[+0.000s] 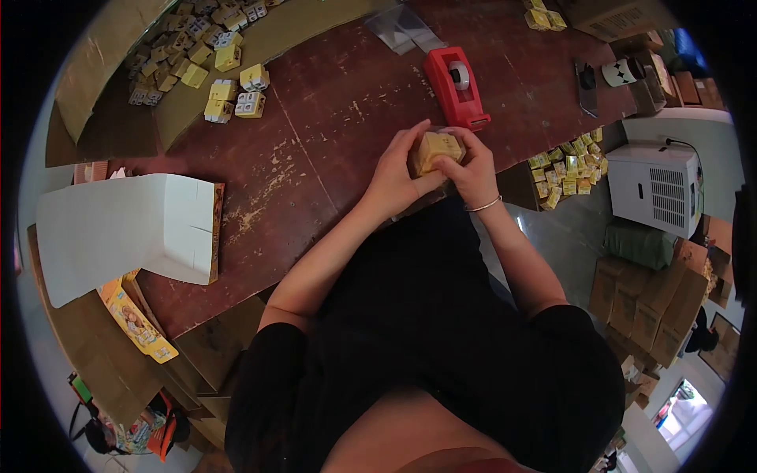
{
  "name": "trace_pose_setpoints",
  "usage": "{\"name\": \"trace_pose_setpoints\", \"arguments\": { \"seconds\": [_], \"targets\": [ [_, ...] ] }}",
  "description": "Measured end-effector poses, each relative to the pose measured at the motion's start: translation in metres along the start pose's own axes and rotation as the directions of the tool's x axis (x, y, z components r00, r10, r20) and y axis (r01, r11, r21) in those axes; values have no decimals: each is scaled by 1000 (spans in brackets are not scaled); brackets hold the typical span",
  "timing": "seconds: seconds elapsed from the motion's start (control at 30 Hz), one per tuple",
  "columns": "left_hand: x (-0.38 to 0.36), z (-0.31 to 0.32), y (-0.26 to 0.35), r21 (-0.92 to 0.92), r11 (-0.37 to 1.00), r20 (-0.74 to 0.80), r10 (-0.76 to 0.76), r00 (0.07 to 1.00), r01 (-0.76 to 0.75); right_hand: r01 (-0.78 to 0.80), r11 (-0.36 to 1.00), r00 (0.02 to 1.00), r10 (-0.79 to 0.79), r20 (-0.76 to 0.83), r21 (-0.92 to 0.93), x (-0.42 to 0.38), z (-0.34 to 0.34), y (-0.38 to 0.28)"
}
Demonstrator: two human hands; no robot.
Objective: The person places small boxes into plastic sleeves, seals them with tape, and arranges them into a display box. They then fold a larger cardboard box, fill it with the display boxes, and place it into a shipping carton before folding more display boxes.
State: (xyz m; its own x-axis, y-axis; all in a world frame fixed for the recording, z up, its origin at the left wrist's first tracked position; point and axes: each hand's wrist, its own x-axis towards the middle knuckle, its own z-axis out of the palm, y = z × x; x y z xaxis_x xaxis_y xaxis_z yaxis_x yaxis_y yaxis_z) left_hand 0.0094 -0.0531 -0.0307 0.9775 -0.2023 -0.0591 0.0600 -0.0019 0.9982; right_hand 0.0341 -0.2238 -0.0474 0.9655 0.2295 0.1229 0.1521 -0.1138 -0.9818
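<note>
Both my hands hold a small yellow box [439, 148] above the near edge of the dark red table [315, 118]. My left hand [397, 172] closes on its left side, fingers reaching around the far edge. On the right side my right hand [474, 167] grips it, with the thumb across the front. Something clear, like plastic film, shows at the box's edges, though I cannot make it out fully. Just beyond my hands stands a red tape dispenser [457, 87] with a roll of tape in it.
A large carton [185, 118] at the back left holds many small yellow boxes; several more boxes [236, 94] sit beside it. At right, another carton [520, 183] holds yellow boxes [569, 167]. Clear plastic sheets [402, 30] lie at the back. A white cardboard piece [130, 232] is at left.
</note>
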Motion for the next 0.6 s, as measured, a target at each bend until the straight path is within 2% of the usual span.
{"name": "trace_pose_setpoints", "arguments": {
  "seconds": [0.03, 0.07, 0.1, 0.13, 0.17, 0.2, 0.23, 0.27, 0.3, 0.37, 0.4, 0.43, 0.47, 0.5, 0.53, 0.6],
  "targets": [
    [0, -2, -1, -25, 999, 2, 39, 999, -39, 1, 1000, 1000, -1, -1, 0, -1, -6, -2],
    [0, 0, 2, -24, 999, 5, 40, 999, -40, -226, 934, 973, 228, 26, 278, -2, -11, -14],
    [-1, 4, 7, -366, 927, -115, 46, 992, -85, -420, 744, 897, 427, 114, 520, -3, -15, -24],
    [0, 9, 11, -654, 739, -228, 8, 974, -160, -418, 745, 898, 426, 112, 519, -3, -12, -30],
    [4, 16, 5, -797, 578, -193, 31, 981, -175, -380, 693, 904, 417, 88, 613, -5, -5, -35],
    [4, 21, 0, -798, 577, -192, 31, 981, -174, -335, 632, 909, 411, 64, 698, -6, -1, -39],
    [4, 26, -4, -836, 546, -85, -29, 996, -55, -334, 634, 909, 411, 62, 698, -7, -3, -42],
    [5, 28, -4, -858, 509, 26, -85, 996, 66, -402, 646, 893, 433, 122, 649, -8, -5, -45],
    [7, 26, -5, -857, 510, 30, -85, 996, 69, -465, 654, 871, 458, 178, 596, -8, -7, -46],
    [16, 17, -10, -829, 559, -54, -120, 991, 23, -481, 807, 875, 468, 126, 343, 2, -49, -26],
    [21, 14, -11, -829, 559, -53, -120, 991, 24, -443, 842, 883, 469, -12, 308, 11, -68, -18],
    [25, 11, -12, -651, 755, 15, -91, 996, 79, -446, 840, 881, 472, -13, 309, 24, -73, -7],
    [29, 10, -13, -425, 899, 89, -79, 993, 109, -233, 970, 964, 221, -149, -68, 36, -78, 6],
    [35, 15, -15, -424, 899, 91, -78, 993, 110, -10, 890, 982, -76, -171, -455, 44, -79, 12],
    [42, 24, -18, -366, 929, 128, -15, 992, 62, -9, 891, 981, -79, -175, -453, 46, -79, 17],
    [52, 31, -26, -273, 962, 172, 72, 982, -23, -193, 976, 971, 175, -165, -98, 53, -71, 15]
  ]
}}
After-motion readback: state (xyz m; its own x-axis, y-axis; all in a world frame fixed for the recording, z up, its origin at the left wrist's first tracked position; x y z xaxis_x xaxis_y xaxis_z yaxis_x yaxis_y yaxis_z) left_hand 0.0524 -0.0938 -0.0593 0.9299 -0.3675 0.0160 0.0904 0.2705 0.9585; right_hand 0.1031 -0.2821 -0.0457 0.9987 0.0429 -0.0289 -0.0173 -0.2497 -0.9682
